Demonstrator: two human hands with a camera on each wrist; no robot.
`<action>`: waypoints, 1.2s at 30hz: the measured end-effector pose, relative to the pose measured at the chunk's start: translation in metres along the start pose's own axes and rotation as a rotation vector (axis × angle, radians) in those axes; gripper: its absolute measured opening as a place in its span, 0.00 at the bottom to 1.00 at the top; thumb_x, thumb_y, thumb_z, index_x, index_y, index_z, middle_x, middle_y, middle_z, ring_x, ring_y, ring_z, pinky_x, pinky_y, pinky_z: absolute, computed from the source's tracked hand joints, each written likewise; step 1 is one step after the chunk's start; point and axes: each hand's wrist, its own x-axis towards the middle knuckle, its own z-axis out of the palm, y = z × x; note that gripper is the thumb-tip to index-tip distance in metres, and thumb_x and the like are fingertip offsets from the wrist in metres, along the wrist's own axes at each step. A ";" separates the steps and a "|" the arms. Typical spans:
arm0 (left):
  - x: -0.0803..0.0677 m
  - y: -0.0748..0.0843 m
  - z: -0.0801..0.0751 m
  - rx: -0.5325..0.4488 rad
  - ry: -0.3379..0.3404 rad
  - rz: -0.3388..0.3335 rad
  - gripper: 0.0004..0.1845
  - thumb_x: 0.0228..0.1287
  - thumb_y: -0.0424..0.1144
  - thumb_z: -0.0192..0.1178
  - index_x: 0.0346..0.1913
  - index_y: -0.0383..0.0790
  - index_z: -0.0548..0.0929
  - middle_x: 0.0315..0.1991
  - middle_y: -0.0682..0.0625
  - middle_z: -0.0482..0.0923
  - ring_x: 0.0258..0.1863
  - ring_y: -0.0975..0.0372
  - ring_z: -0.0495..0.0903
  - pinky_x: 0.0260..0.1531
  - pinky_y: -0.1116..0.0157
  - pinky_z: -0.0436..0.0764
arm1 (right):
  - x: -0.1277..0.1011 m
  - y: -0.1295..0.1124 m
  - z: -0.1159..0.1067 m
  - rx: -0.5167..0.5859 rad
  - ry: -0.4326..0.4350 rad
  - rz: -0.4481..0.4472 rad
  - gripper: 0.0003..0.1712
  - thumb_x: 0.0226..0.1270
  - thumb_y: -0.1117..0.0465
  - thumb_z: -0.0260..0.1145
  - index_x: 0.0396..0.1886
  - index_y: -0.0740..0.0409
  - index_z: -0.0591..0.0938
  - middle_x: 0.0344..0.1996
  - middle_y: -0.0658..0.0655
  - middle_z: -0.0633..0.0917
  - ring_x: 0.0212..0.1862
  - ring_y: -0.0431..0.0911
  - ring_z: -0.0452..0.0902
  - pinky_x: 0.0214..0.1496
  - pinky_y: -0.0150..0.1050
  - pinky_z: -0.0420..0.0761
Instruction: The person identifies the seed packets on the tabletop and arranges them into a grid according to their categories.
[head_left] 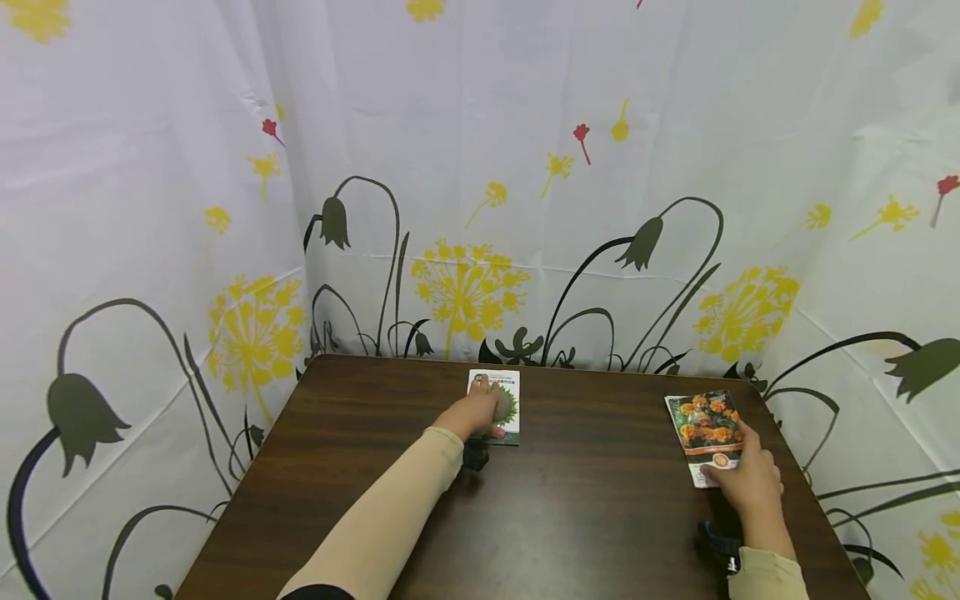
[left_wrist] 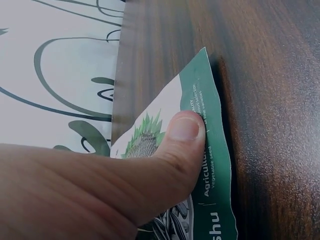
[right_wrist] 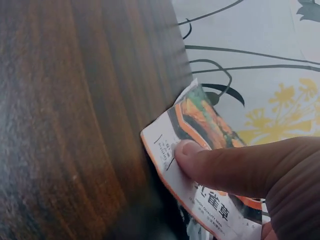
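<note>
My left hand (head_left: 480,412) rests on a white and green seed packet (head_left: 512,382) near the table's far edge, its fingers stretched over the printed face. In the left wrist view the thumb (left_wrist: 185,145) presses on that face beside the green strip; the other fingers are hidden there. At the right, my right hand (head_left: 750,475) holds a marigold seed packet (head_left: 705,421) with orange flowers on it. The thumb (right_wrist: 200,157) lies on its white end, and fingers curl at the right edge. Another packet's pale edge (head_left: 677,417) peeks out underneath.
The dark wood-grain table (head_left: 585,500) reaches back to a white curtain (head_left: 465,125) printed with flowers, which also hangs at both sides. Dark straps with small devices sit at both wrists, close above the tabletop.
</note>
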 end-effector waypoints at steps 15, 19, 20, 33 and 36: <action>-0.001 -0.002 0.003 0.005 0.008 0.009 0.58 0.64 0.48 0.80 0.86 0.26 0.57 0.87 0.26 0.46 0.88 0.35 0.49 0.85 0.46 0.62 | -0.010 -0.014 0.006 0.053 0.018 -0.092 0.56 0.68 0.59 0.77 0.86 0.66 0.56 0.68 0.86 0.68 0.68 0.80 0.66 0.67 0.78 0.69; -0.003 0.000 0.002 0.010 0.011 0.009 0.58 0.64 0.48 0.80 0.85 0.26 0.57 0.87 0.26 0.47 0.88 0.35 0.49 0.84 0.46 0.63 | -0.011 -0.024 0.012 0.063 0.003 -0.134 0.57 0.68 0.59 0.78 0.87 0.66 0.56 0.70 0.86 0.67 0.71 0.80 0.65 0.71 0.78 0.67; -0.002 0.000 0.002 0.008 0.013 0.008 0.58 0.64 0.48 0.80 0.85 0.26 0.57 0.87 0.26 0.47 0.88 0.35 0.49 0.84 0.46 0.63 | -0.011 -0.027 0.014 0.063 -0.003 -0.140 0.57 0.67 0.59 0.78 0.87 0.66 0.56 0.71 0.86 0.67 0.72 0.80 0.65 0.72 0.78 0.67; -0.003 -0.002 0.002 -0.002 0.018 0.014 0.58 0.65 0.49 0.80 0.86 0.26 0.56 0.87 0.26 0.46 0.89 0.36 0.48 0.85 0.47 0.62 | -0.015 -0.034 0.035 -0.014 0.005 -0.190 0.48 0.66 0.59 0.79 0.79 0.69 0.67 0.61 0.90 0.67 0.63 0.84 0.65 0.64 0.76 0.69; -0.003 -0.002 0.002 -0.020 0.017 0.010 0.59 0.65 0.49 0.80 0.86 0.27 0.56 0.88 0.26 0.45 0.89 0.36 0.47 0.85 0.47 0.62 | -0.016 -0.035 0.040 -0.023 0.025 -0.174 0.43 0.66 0.58 0.78 0.77 0.67 0.72 0.61 0.87 0.63 0.62 0.80 0.61 0.61 0.74 0.68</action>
